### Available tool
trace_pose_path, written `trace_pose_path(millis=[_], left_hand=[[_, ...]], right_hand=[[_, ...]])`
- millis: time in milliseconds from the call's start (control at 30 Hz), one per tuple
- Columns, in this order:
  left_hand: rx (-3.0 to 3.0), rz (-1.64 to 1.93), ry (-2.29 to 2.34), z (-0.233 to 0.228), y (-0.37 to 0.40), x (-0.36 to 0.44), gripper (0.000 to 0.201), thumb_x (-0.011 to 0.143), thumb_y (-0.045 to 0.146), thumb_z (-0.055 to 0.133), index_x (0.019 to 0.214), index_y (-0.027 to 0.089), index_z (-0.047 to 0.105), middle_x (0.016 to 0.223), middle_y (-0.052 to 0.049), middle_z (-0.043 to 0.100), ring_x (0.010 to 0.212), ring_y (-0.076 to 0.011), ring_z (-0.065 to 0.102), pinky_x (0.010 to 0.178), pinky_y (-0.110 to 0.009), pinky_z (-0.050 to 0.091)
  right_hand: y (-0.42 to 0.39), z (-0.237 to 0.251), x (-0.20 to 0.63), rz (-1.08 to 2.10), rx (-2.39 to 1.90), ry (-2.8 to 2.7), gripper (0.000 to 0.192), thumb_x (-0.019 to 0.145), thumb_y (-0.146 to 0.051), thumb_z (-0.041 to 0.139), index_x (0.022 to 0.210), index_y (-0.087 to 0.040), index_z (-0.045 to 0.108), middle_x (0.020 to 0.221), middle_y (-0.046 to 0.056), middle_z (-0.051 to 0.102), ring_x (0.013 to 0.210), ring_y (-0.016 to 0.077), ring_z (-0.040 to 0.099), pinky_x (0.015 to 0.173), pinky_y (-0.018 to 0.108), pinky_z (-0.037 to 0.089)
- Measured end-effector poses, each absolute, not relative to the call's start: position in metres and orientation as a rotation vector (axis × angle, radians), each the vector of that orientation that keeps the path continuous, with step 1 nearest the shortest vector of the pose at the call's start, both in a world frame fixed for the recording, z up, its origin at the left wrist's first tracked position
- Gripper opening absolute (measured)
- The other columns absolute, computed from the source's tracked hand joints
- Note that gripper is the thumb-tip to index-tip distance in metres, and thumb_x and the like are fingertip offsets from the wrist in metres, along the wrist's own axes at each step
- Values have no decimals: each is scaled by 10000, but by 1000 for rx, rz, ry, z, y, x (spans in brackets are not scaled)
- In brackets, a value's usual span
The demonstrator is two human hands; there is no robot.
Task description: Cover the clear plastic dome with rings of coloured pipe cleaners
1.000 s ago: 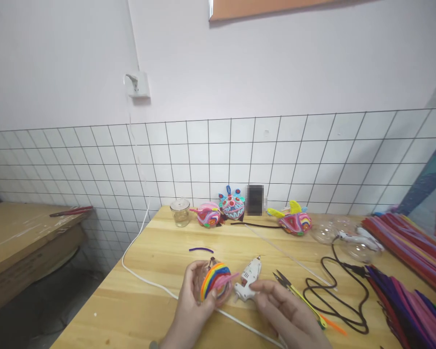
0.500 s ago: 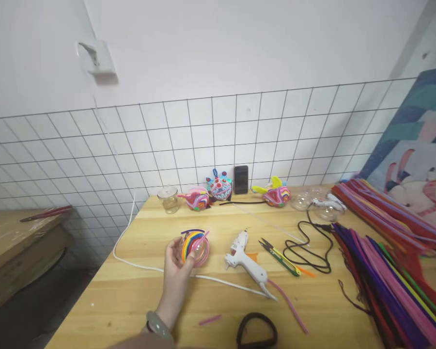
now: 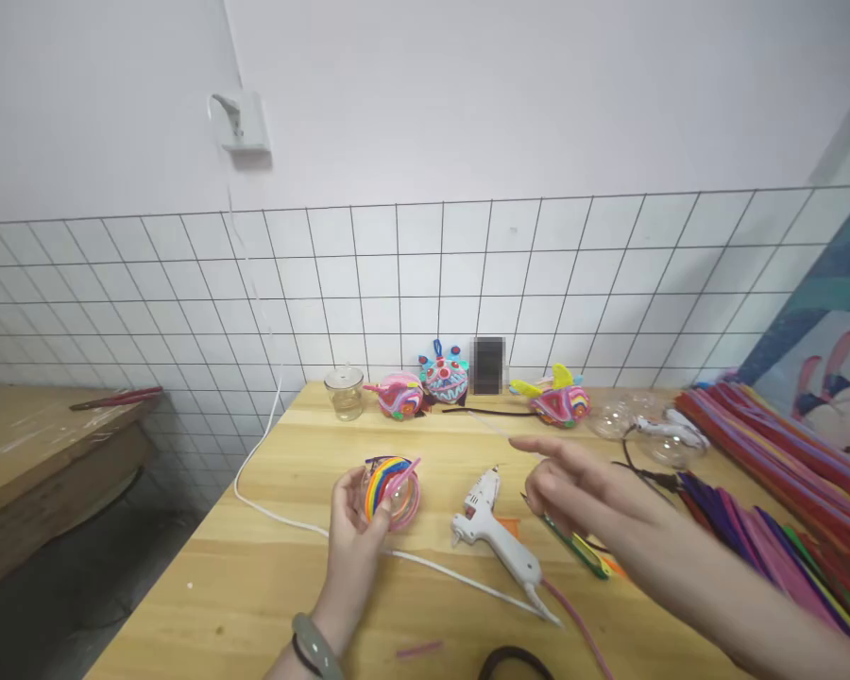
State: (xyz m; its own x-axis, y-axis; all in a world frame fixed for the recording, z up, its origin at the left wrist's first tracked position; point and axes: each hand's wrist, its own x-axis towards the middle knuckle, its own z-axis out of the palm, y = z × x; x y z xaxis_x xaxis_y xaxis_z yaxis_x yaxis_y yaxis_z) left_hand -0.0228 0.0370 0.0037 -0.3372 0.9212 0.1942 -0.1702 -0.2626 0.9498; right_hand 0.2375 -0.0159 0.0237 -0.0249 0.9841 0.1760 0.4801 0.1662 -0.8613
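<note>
My left hand [image 3: 358, 518] grips a clear ball [image 3: 406, 508] banded with rainbow-coloured pipe cleaners, the thumb lying across its near side. A pink strip sticks up from the ball's top right. Over the table on the right, my right hand [image 3: 585, 484] has its index finger stretched out and the other fingers loosely bent, with nothing visible in it. Beneath and beside that hand lie a white glue gun [image 3: 504, 543] and green-and-yellow thread snips [image 3: 586, 555], partly covered by it. The glue gun's nozzle points away from me.
Along the wall stand a lidded glass jar [image 3: 345, 395], decorated fish-like balls [image 3: 561, 404], a horned one [image 3: 446, 378] and a dark upright rectangle [image 3: 488, 366]. Clear balls [image 3: 613, 418] and bundled pipe cleaners [image 3: 786, 453] are at right. A white cord [image 3: 460, 573] crosses the table.
My right hand has come into view from the right, reaching over the snips and black cord. My left hand still holds the ball. The camera view has turned slightly left.
</note>
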Motion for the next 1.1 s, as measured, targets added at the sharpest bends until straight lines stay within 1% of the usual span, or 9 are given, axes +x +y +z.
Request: trace_pose_path(millis=[67, 133, 200, 367, 600, 733, 833, 967, 1100], left_hand=[[1030, 1708, 1150, 5, 37, -22, 542, 639, 437, 764, 1058, 207, 509, 1093, -92, 623, 1057, -268, 604, 968, -432, 448], [1021, 1694, 1142, 6, 37, -22, 561, 625, 458, 766, 1054, 208, 505, 1103, -99, 617, 1078, -278, 597, 971, -442, 450], [1025, 1681, 1128, 6, 37, -22, 565, 630, 468, 760, 1059, 208, 500, 1117, -106, 615, 1092, -284, 594, 971, -448, 456], [1131, 1683, 1075, 3, 34, -20, 494, 701, 405, 733, 1087, 214, 490, 1125, -105, 629, 1088, -268, 614, 966, -426, 482], [1335, 1626, 935, 1, 23, -16, 446, 805, 295, 648, 1196, 250, 437, 1228, -111, 579, 1105, -257, 630, 920, -402, 538], [1389, 1602, 936, 1, 19, -17, 467, 800, 257, 654, 1213, 258, 436, 1260, -108, 560, 1163, -264, 594, 962, -417, 517], [1329, 1577, 892, 5, 17, -16, 438, 813, 307, 647, 1198, 259, 442, 1277, -122, 547, 1161, -276, 591, 924, -427, 538], [1215, 1545, 884, 12, 19, -16, 461, 761, 403, 697, 1142, 241, 494, 1207, -118, 598, 1146, -276, 589, 981, -430, 481], [1087, 1422, 919, 11, 22, -15, 470, 693, 450, 744, 1066, 221, 573, 1127, -104, 639, 1127, -284, 582, 987, -414, 445]], right_hand=[[8, 59, 234, 528, -1675, -1907, 448, 923, -371, 371, 1255, -169, 593, 911, 79, 723, 843, 223, 680, 755, 333, 547], [15, 57, 224, 452, -1766, -1971, 458, 871, -309, 440, 1240, -85, 595, 958, 140, 722, 894, 273, 686, 804, 392, 538], [13, 34, 212, 355, -1794, -2015, 475, 810, -262, 523, 1231, -55, 597, 1108, 198, 680, 1060, 333, 630, 915, 451, 482], [12, -16, 197, 159, -1815, -2065, 439, 719, -64, 523, 1137, -108, 650, 1111, 204, 650, 990, 335, 644, 825, 405, 509], [22, -27, 202, 80, -1803, -2032, 351, 684, 8, 471, 935, -142, 663, 934, 150, 665, 838, 264, 662, 751, 329, 492], [26, -16, 215, 77, -1785, -1971, 333, 795, -65, 388, 1052, -144, 585, 1036, 146, 649, 874, 244, 661, 781, 352, 494], [30, -5, 226, 226, -1662, -1817, 271, 887, -256, 384, 1091, -184, 547, 1023, 107, 667, 906, 239, 659, 793, 351, 506], [29, 7, 224, 638, -1464, -1439, 321, 780, -456, 582, 981, -209, 619, 837, 47, 718, 786, 254, 680, 652, 317, 532], [17, 15, 203, 738, -1417, -1212, 294, 711, -455, 673, 864, -206, 639, 719, 19, 715, 623, 209, 660, 499, 258, 494]])
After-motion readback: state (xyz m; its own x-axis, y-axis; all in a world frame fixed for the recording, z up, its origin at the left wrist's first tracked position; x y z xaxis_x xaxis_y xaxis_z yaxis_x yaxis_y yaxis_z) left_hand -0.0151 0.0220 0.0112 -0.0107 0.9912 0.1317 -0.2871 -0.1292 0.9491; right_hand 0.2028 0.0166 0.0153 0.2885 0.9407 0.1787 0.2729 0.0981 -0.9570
